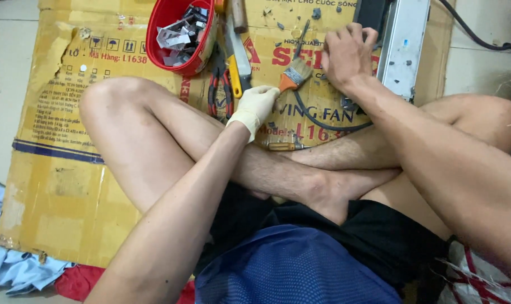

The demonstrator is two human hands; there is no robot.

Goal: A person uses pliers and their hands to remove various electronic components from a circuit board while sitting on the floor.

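Currently we sit cross-legged on a flattened yellow cardboard box (70, 186) on the tiled floor. Our left hand (256, 107), in a pale latex glove, is curled closed around the handle of a paintbrush (294, 73); the orange ferrule and light bristles stick out just past the fingers, pointing up and to the right. Our right hand (347, 55) is bare and pressed, fingers bent, on the edge of a grey metal housing (406, 45); we cannot tell whether it grips anything. The brush head lies between the two hands, just beside the right wrist. A black cable (323, 124) loops under the brush. Left of the gloved hand lie red-handled pliers (219, 93) and a yellow-handled tool (237, 70). Above them a red plastic bowl (157, 53) holds metal scraps. A screwdriver (283, 146) rests near our shin.
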